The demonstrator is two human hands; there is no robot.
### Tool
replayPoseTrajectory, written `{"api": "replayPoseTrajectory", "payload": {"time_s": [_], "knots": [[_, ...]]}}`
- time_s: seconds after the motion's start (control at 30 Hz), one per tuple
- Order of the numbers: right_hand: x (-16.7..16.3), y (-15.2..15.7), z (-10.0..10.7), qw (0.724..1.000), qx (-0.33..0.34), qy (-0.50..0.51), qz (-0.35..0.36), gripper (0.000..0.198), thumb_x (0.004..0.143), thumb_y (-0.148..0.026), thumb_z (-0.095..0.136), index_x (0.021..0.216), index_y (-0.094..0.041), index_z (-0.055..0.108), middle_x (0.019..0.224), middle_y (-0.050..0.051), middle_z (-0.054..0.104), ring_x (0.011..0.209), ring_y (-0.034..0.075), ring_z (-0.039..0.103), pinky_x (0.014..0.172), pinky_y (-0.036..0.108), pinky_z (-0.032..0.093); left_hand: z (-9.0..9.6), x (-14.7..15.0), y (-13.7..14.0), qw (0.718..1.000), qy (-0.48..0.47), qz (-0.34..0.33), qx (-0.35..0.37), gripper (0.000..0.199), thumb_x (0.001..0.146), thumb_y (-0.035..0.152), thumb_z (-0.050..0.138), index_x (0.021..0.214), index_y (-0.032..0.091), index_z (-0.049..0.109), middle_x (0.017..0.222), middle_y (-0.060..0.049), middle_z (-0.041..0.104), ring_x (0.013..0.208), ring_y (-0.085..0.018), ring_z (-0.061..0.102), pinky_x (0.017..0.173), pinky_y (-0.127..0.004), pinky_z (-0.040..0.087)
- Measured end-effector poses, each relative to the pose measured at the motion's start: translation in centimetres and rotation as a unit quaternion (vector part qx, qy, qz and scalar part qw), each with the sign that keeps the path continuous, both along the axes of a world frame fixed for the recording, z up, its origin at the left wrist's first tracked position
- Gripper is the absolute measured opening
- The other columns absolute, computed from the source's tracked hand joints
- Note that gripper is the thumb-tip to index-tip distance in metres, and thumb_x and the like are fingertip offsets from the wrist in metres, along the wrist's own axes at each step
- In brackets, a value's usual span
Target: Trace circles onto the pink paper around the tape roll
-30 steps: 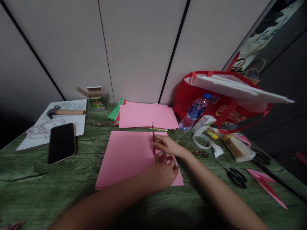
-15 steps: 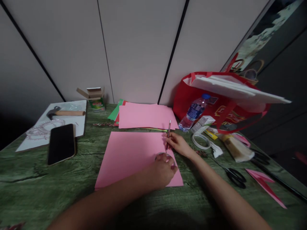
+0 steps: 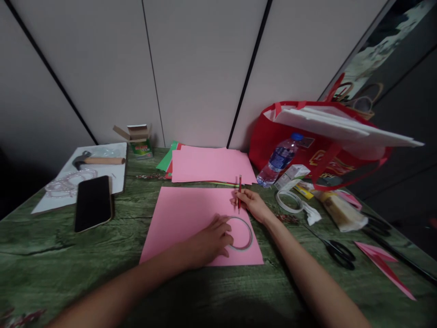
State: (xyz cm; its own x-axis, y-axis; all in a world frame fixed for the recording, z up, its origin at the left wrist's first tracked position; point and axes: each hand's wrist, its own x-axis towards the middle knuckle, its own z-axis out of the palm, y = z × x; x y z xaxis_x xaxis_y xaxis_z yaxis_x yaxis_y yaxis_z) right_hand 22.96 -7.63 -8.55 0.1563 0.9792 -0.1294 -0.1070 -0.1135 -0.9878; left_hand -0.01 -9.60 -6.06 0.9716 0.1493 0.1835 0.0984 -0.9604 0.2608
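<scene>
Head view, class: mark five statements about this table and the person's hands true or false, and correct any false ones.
1. The right hand holds a red pencil. True.
2. The left hand holds scissors. False: it touches the thin ring on the pink sheet.
3. The claw hammer lies on the white board. True.
4. The plastic bottle has a red cap. False: the bottle's cap is blue.
5. The small carton stands open. True.
</scene>
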Motion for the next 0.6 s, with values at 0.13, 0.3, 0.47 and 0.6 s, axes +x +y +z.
{"api": "replayPoseTrajectory", "payload": {"time_s": [0.13,0.3,0.47,0.6], "knots": [[-0.1,0.1,-0.1,1.000,-0.005,0.001,-0.006,0.039,0.062,-0.048,0.075,0.080,-0.017,0.058,0.063,0.002,0.067,0.066,0.019,0.068,0.069,0.032,0.053,-1.1,-0.6,-0.3,0.998,-0.036,0.026,-0.040,0.019,0.088,0.014,0.051,0.107,0.013,0.050,0.122,-0.014,0.049,0.133,-0.025,0.027,0.107,-0.042,0.032],[-0.1,0.1,-0.1,1.000,-0.015,0.005,-0.015,0.034,0.062,-0.042,0.076,0.078,-0.017,0.059,0.064,0.003,0.069,0.065,0.018,0.068,0.065,0.029,0.053,-0.8,-1.1,-0.6,0.998,0.005,0.049,-0.033,0.010,0.090,0.009,0.041,0.093,0.011,0.050,0.133,-0.019,0.040,0.129,-0.025,0.035,0.098,-0.034,0.042],[-0.1,0.0,-0.1,0.999,-0.026,0.008,-0.021,0.034,0.060,-0.040,0.077,0.079,-0.017,0.060,0.063,0.002,0.068,0.062,0.016,0.067,0.062,0.025,0.052,0.7,-3.7,0.1,0.998,0.023,0.051,-0.031,0.015,0.091,0.010,0.038,0.092,0.015,0.053,0.138,-0.014,0.038,0.134,-0.026,0.028,0.106,-0.040,0.034],[-0.1,-0.1,0.0,0.999,-0.028,0.005,-0.022,0.033,0.061,-0.040,0.076,0.078,-0.016,0.060,0.064,0.002,0.068,0.064,0.015,0.067,0.061,0.024,0.051,1.5,-7.7,1.0,0.994,0.037,0.079,-0.072,0.024,0.089,0.007,0.035,0.099,0.016,0.055,0.143,-0.011,0.034,0.133,-0.024,0.031,0.104,-0.038,0.036]]}}
